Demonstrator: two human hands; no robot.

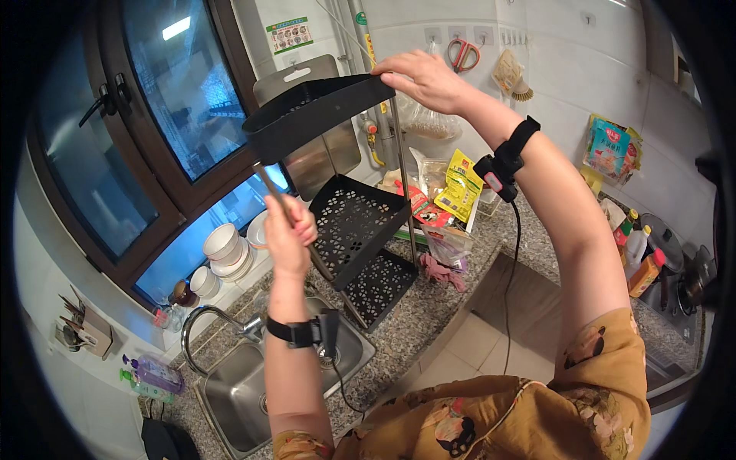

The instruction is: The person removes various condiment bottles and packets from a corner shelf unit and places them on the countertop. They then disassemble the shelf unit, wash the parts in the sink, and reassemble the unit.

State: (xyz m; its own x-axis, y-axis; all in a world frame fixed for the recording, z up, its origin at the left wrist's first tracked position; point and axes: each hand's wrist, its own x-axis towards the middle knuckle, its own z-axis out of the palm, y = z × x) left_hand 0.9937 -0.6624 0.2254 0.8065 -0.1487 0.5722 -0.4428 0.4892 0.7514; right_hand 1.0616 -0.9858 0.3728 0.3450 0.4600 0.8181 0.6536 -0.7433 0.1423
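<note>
A black three-tier storage rack [326,115] with metal poles stands on the granite counter beside the sink. Its top basket is tilted, and the two lower shelves have a cut-out pattern. My left hand [290,234] is closed round the near left pole [270,184], just under the top basket. At the basket's right corner, my right hand [425,80] grips the rim from above, thumb on the near side. Both wrists wear black straps with small cabled devices. The rack hides part of the counter and of a metal cutting board [268,86] behind it.
A double steel sink [230,383] with a curved faucet [201,313] lies at the lower left. White bowls [222,244] line the windowsill. Food packets, including a yellow one [460,186], and a pink cloth [442,274] sit right of the rack. Red-handled scissors [463,55] hang on the wall.
</note>
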